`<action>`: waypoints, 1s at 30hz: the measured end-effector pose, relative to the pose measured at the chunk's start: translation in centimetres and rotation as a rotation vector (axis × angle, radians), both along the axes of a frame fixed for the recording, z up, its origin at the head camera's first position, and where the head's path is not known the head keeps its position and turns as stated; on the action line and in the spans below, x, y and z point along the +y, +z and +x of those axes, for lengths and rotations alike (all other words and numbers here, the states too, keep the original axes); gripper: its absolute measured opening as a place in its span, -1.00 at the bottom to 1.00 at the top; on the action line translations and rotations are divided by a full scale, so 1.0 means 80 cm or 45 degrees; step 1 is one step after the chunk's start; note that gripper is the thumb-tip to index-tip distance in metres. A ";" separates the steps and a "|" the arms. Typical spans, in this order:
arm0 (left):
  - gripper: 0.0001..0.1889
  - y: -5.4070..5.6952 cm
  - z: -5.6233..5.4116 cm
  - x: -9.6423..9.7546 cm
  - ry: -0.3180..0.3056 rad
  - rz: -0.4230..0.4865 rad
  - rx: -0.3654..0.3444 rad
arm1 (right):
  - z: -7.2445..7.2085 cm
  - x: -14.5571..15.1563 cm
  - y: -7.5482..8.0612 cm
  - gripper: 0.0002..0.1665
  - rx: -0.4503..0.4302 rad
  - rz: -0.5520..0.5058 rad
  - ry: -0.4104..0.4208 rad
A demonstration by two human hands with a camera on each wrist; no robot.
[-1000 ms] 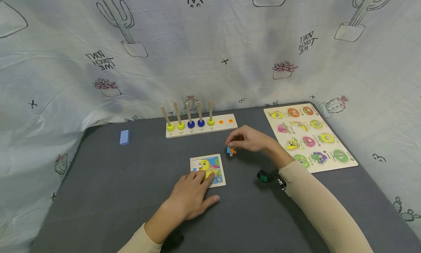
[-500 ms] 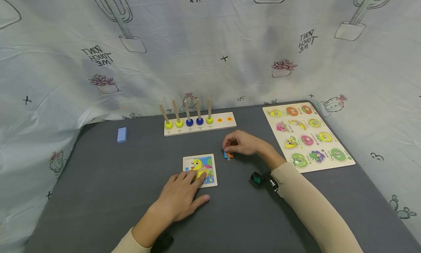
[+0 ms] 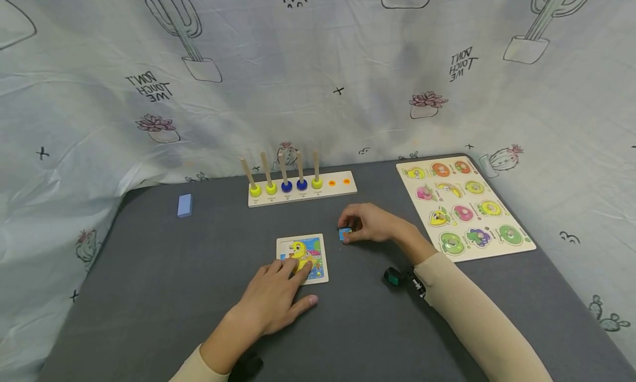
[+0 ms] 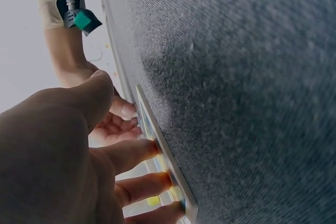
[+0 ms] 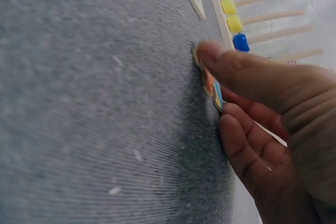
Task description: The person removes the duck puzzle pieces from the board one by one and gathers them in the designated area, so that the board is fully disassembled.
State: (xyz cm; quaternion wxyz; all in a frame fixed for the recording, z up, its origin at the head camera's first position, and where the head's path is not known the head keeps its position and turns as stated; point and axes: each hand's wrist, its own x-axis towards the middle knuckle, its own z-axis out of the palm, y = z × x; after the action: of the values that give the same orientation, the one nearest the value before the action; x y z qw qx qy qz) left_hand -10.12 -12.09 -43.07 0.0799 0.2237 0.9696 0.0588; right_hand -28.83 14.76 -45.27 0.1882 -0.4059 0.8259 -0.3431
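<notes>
Left hand (image 3: 273,299) lies palm-down at the near left of the duck jigsaw board (image 3: 318,249); fingers extended, grasping nothing, tips resting on the picture and its frame. Probable purpose: light pressure from above to stop the thin board sliding on the table (image 3: 149,282), at the cost of hiding its near left part. Right hand (image 3: 372,224) is just right of the board and slightly farther off; fingers bent, pinching the blue-and-orange puzzle piece (image 3: 344,234) between thumb and fingertips. The right wrist view has the thumb at one edge and fingers at the opposite one; an edge grip suits so small and flat a thing and leaves part of the print uncovered. Whether the piece touches the cloth cannot be told. Ringed peg board (image 3: 303,196) stands along the far edge, fruit puzzle board (image 3: 467,211) lies far right, blue block (image 3: 185,205) far left; all three well apart from the duck board, which, I judge, leaves both hands room. Wrist camera (image 3: 393,277) sits on the inner side of the right wrist, presumably for an unblocked view of the pinch.
</notes>
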 end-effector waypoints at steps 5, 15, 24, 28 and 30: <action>-0.24 -0.003 0.000 0.001 0.001 0.004 0.005 | 0.004 0.002 -0.003 -0.71 0.041 -0.003 0.012; -0.24 -0.005 -0.001 0.001 0.006 0.010 -0.009 | 0.009 0.003 0.003 -0.72 0.111 0.022 -0.004; -0.21 -0.004 0.000 0.005 0.002 0.020 0.000 | 0.014 -0.021 0.008 -0.68 0.300 -0.005 0.009; -0.21 -0.003 0.000 0.009 0.022 0.019 -0.061 | 0.019 -0.036 0.014 -0.63 0.270 -0.059 0.024; -0.21 -0.003 0.000 0.010 0.027 0.025 -0.081 | 0.021 -0.044 0.017 -0.63 0.266 -0.074 0.049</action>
State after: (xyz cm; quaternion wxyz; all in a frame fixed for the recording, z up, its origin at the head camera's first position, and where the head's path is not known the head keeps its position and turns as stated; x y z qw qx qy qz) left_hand -10.10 -11.28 -43.29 0.1079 0.2121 0.9683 0.0761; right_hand -27.14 11.24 -43.94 0.0957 -0.4605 0.8228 -0.3191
